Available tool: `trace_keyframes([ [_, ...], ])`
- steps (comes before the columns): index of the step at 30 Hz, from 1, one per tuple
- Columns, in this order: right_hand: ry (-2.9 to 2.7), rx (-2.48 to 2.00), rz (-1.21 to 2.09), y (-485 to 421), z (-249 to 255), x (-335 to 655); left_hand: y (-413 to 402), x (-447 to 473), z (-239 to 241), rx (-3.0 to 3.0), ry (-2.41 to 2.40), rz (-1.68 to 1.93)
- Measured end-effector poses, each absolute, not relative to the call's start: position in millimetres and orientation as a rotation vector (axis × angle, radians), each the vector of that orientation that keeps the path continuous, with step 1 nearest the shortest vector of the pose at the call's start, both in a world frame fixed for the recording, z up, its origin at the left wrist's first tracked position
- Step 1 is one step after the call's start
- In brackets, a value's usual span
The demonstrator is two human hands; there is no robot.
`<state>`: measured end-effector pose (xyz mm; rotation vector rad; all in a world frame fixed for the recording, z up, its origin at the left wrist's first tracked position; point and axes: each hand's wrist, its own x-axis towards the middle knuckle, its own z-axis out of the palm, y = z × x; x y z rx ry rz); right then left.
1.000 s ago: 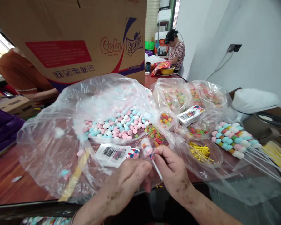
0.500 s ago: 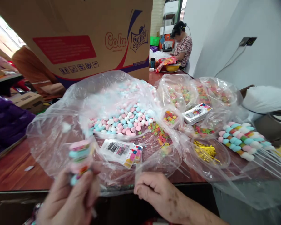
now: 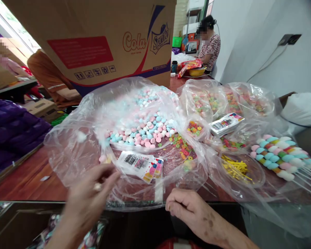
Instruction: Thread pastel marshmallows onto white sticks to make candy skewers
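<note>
My left hand (image 3: 90, 193), a little blurred, reaches over the front of the clear plastic bag (image 3: 67, 155). Its fingers are loosely bent and apart, and no candy skewer shows in it. A small whitish spot sits by its fingers. Just right of its fingertips lie printed packets (image 3: 136, 165). Behind it are a few pink and yellow candies (image 3: 103, 159). At the table's front edge rests my right hand (image 3: 185, 209), curled closed; anything inside it is hidden. A pale strip (image 3: 159, 191) lies left of that hand. Pink, blue and white marshmallows (image 3: 142, 133) fill the bag's middle.
Finished skewers (image 3: 282, 155) lie at right beside gold twist ties (image 3: 235, 167). Bags of fruit-ring gummies (image 3: 209, 102) and a packet stack (image 3: 226, 124) sit behind. A large carton (image 3: 98, 45) stands at the back. A co-worker (image 3: 209, 46) sits beyond. Wrapped items lie below left.
The candy skewer my left hand held is out of sight. That hand has turned and moved towards the printed packets. My right hand stays closed near the edge; the view has shifted slightly.
</note>
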<state>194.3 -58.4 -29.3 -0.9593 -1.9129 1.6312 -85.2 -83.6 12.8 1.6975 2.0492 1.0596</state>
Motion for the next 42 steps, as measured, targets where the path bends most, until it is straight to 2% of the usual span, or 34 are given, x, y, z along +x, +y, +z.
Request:
trace_keyframes([
  [5,-1.961,-0.967,1.557,-62.8,-32.3,197.8,-15.7,-45.7,-17.3,2.259,2.009,0.420],
  [7,-1.959,-0.975,1.556,-63.5,-33.7,198.4,-5.2,-41.1,-25.4,2.312,1.977,0.320],
  [12,-1.958,-0.963,1.556,-65.0,-38.4,195.3,-0.3,-50.7,-33.1,2.317,1.764,0.380],
  [17,-1.922,-0.949,1.524,-61.6,-35.6,192.1,0.1,-51.1,-31.1,2.257,1.787,0.505],
  [20,-1.776,-1.061,1.410,-52.2,-30.9,188.6,-7.0,-34.5,-19.7,2.214,1.832,0.738],
  [25,-1.489,-1.148,1.270,-29.8,-30.0,180.4,-23.3,9.3,-2.4,2.162,1.597,1.075],
  [30,-1.544,-1.078,1.150,-18.4,-26.8,194.9,-25.0,30.2,-2.0,2.138,1.491,1.039],
  [34,-1.674,-1.085,1.138,-17.2,-16.1,217.7,-19.6,31.2,6.5,2.371,1.332,1.083],
  [37,-1.741,-1.092,1.180,-15.4,-9.2,229.9,-15.4,32.4,13.9,2.465,1.126,0.852],
  [42,-1.857,-1.094,1.118,-8.5,-5.9,240.3,-11.7,36.3,13.6,2.157,1.186,0.630],
])
